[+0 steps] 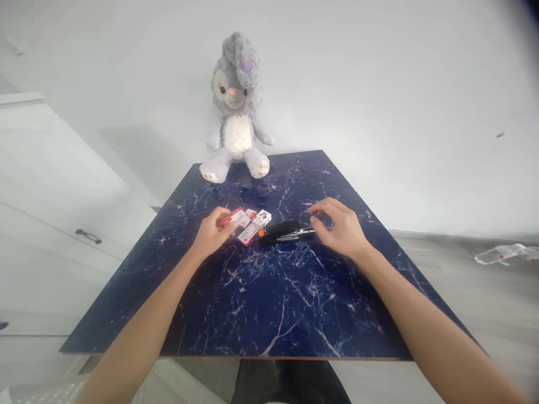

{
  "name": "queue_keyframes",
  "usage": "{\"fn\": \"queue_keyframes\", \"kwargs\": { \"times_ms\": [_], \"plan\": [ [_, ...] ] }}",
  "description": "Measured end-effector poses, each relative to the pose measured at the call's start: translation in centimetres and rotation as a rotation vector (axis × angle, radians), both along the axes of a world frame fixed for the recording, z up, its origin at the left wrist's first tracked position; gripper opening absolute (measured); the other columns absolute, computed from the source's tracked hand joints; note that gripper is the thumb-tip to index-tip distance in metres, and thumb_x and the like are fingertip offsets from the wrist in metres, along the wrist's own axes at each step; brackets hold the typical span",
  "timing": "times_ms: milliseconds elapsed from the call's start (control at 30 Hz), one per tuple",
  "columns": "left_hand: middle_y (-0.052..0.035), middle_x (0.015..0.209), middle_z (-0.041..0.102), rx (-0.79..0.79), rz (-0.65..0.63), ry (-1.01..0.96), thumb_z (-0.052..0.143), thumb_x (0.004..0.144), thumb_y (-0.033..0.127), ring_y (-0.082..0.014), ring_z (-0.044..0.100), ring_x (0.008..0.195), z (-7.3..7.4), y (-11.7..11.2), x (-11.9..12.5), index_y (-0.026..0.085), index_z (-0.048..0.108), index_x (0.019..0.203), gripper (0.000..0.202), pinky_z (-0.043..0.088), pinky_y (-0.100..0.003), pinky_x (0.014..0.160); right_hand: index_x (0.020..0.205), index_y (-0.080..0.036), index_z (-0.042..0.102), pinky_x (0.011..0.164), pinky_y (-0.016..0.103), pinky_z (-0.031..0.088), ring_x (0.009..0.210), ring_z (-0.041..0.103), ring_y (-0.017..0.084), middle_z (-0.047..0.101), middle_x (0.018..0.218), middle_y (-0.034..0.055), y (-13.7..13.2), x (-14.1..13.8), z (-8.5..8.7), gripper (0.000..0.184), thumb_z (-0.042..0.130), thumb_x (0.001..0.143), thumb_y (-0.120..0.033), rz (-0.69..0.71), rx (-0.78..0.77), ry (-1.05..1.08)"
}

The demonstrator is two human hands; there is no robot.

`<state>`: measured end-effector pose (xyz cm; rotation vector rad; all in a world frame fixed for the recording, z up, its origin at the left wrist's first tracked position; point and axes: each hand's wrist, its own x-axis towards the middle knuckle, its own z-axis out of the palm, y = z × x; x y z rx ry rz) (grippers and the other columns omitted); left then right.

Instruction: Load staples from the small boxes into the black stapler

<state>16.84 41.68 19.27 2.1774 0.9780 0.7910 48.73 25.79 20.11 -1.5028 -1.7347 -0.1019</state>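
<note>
My left hand (214, 233) is closed on a small red-and-white box (236, 217), thumb on the near side and fingers on the far side. Against it on the table lie another red-and-white box (248, 234) and a white box with a dark picture (263, 218). Right beside these is a black stapler (279, 232) with an orange tip at its left end and a metal part sticking out at its right. My right hand (337, 227) hovers by that metal end, thumb and fingers apart. Whether the thumb touches the metal, I cannot tell.
The dark blue marbled table (278, 303) narrows towards a pale wall. A grey plush toy (238, 134) sits at its back edge. White drawers (50, 235) with dark handles stand to the left. Clear plastic (501, 254) lies on the floor to the right.
</note>
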Motion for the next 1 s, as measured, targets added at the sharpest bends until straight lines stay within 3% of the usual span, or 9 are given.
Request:
{"fn": "queue_keyframes", "kwargs": {
  "times_ms": [67,133,233,400,500,633,800,1000],
  "plan": [
    [-0.0008,0.078,0.07,-0.191,-0.157,-0.123,0.065,0.089,0.047,-0.0161,0.067,0.057,0.5,-2.1,1.2,0.021,0.056,0.124,0.045,0.054,-0.027,0.05,0.125,-0.027,0.062,0.098,0.047,0.056,0.113,0.064,0.028,0.067,0.12,0.0092,-0.5,-2.0,0.3,0.035,0.063,0.09,-0.03,0.12,0.116,-0.026],
    [-0.0026,0.082,0.071,-0.328,-0.31,-0.16,0.07,0.087,0.044,-0.0156,0.068,0.057,0.8,-4.3,2.3,0.02,0.055,0.131,0.052,0.055,-0.025,0.048,0.139,-0.025,0.053,0.105,0.048,0.053,0.126,0.058,0.029,0.058,0.139,0.0112,-0.8,-4.0,0.3,0.052,0.067,0.089,-0.035,0.29,0.128,-0.093],
    [-0.0041,0.085,0.072,-0.494,-0.435,-0.228,0.075,0.084,0.037,-0.0153,0.07,0.059,0.8,-6.5,3.3,0.019,0.061,0.13,0.051,0.056,-0.025,0.05,0.144,-0.026,0.049,0.103,0.045,0.056,0.125,0.06,0.026,0.06,0.139,0.0107,-0.8,-6.1,-0.3,0.05,0.062,0.095,-0.03,0.411,0.11,-0.105],
    [-0.014,0.109,0.074,-0.844,-0.638,-0.393,0.07,0.088,0.038,-0.0258,0.076,0.084,0.5,-6.0,3.1,0.019,0.061,0.137,0.053,0.063,-0.032,0.065,0.139,-0.025,0.054,0.095,0.04,0.06,0.113,0.067,0.023,0.068,0.123,0.0086,-0.6,-6.7,-0.8,0.045,0.063,0.095,-0.03,0.417,0.094,0.017],
    [-0.0139,0.111,0.075,-0.903,-0.667,-0.449,0.071,0.087,0.039,-0.0281,0.076,0.09,0.4,-5.4,2.8,0.022,0.059,0.14,0.057,0.064,-0.038,0.074,0.136,-0.025,0.055,0.092,0.037,0.061,0.109,0.069,0.022,0.07,0.122,0.008,-0.7,-6.7,-0.7,0.044,0.065,0.095,-0.032,0.387,0.078,0.051],
    [-0.0113,0.111,0.075,-0.852,-0.616,-0.443,0.074,0.086,0.036,-0.0259,0.075,0.091,0.1,-5.6,3.0,0.025,0.065,0.131,0.047,0.063,-0.034,0.07,0.135,-0.025,0.056,0.089,0.036,0.06,0.106,0.07,0.022,0.07,0.123,0.0085,-0.7,-6.6,-0.6,0.044,0.066,0.094,-0.034,0.373,0.083,0.054],
    [-0.0066,0.086,0.076,-0.726,-0.393,-0.442,0.08,0.08,0.03,-0.017,0.071,0.067,-0.2,-6.0,3.7,0.019,0.072,0.107,0.03,0.057,-0.026,0.058,0.136,-0.024,0.056,0.092,0.038,0.06,0.109,0.069,0.024,0.07,0.124,0.0095,-0.6,-5.9,-0.7,0.047,0.069,0.092,-0.036,0.381,0.081,0.025],
    [-0.0052,0.084,0.074,-0.689,-0.189,-0.632,0.08,0.079,0.034,-0.0119,0.063,0.057,-0.2,-4.7,3.4,0.019,0.075,0.096,0.023,0.052,-0.025,0.052,0.133,-0.025,0.059,0.085,0.037,0.062,0.099,0.071,0.023,0.071,0.121,0.0075,-0.7,-5.1,-0.4,0.042,0.067,0.094,-0.036,0.288,0.022,0.031]
  ]
}}
